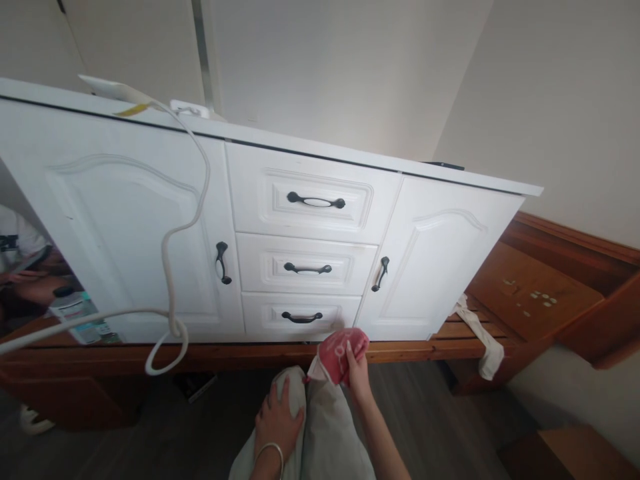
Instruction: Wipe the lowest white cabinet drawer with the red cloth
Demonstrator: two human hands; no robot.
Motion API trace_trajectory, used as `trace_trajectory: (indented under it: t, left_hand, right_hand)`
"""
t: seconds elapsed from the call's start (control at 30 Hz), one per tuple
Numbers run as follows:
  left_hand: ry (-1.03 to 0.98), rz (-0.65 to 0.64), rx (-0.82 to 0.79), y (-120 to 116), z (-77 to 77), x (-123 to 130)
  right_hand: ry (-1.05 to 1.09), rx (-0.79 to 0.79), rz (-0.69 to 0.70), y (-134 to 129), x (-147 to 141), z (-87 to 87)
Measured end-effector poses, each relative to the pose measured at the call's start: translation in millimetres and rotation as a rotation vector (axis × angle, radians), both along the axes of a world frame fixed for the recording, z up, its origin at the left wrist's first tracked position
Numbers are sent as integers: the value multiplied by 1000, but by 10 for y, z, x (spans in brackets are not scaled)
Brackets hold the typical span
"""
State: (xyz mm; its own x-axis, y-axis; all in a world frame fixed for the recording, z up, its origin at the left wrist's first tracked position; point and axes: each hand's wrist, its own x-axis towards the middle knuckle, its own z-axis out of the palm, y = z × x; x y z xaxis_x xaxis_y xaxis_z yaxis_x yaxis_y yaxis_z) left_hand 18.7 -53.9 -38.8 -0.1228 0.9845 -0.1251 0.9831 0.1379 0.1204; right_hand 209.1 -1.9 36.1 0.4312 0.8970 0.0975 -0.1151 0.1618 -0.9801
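Observation:
Low in the view, my right hand (357,375) grips a bunched red cloth (336,353) with pale markings, just in front of the bottom drawer (260,319) of a white cabinet. My left hand (280,423), a bracelet at its wrist, lies on my left knee with its fingers spread and nothing in it. Above the cloth, the cabinet has a middle drawer (260,270) and a top drawer (250,193), all with dark curved handles. A left door (125,220) and a right door (435,260) flank them, both shut.
A white cable (167,267) hangs in loops before the left door. The cabinet stands on a wooden bench (400,351); a white sock-like cloth (483,337) drapes over it at right. Bottles (80,313) and a seated person (25,260) are at far left. A box (575,453) sits lower right.

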Motion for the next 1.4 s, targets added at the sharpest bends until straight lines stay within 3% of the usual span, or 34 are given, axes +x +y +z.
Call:
trace_trajectory:
  t: [0.1, 0.17, 0.23, 0.33, 0.43, 0.5, 0.57, 0.67, 0.73, 0.8, 0.9, 1.07, 1.2, 1.4]
  left_hand:
    - [-6, -10, -11, -12, -1, -22]
    - [-3, -33, 16, -29, -47, -70]
    - [-59, -48, 27, -36, -141, -138]
    - [-334, -50, 49, 15, -278, -236]
    - [-637, -59, 303, 182, -163, -255]
    - [-689, -126, 523, 365, 138, -205]
    - [-605, -211, 655, 599, 554, -117]
    - [-454, -271, 643, 988, 1107, 32]
    - [-400, -279, 618, 1210, 1292, 117]
    - [-349, -284, 589, 1362, 1327, 178]
    - [-285, -317, 566, 1457, 1236, 218]
    - [-233, -353, 581, 1444, 1117, 204]
    - [-232, -342, 577, 1429, 1114, 203]
    - [-241, -347, 559, 1421, 1126, 201]
  right_hand:
    - [594, -291, 96, -682, -159, -529]
    - [752, -386, 178, -1017, -222, -827]
    - [837, -446, 227, -1192, -246, -980]
    - [932, -465, 282, -1214, -246, -927]
    - [1013, -496, 395, -1149, -258, -745]
    - [1021, -490, 419, -1139, -282, -671]
    - [998, -468, 395, -1157, -310, -657]
    - [966, -457, 350, -1188, -341, -710]
    - [954, -453, 327, -1185, -345, -760]
    - [932, -452, 324, -1164, -339, -796]
    - [878, -445, 344, -1127, -328, -793]
    - [858, -411, 371, -1125, -357, -720]
    - [900, -368, 352, -1156, -371, -749]
    - [878, -423, 388, -1225, -302, -760]
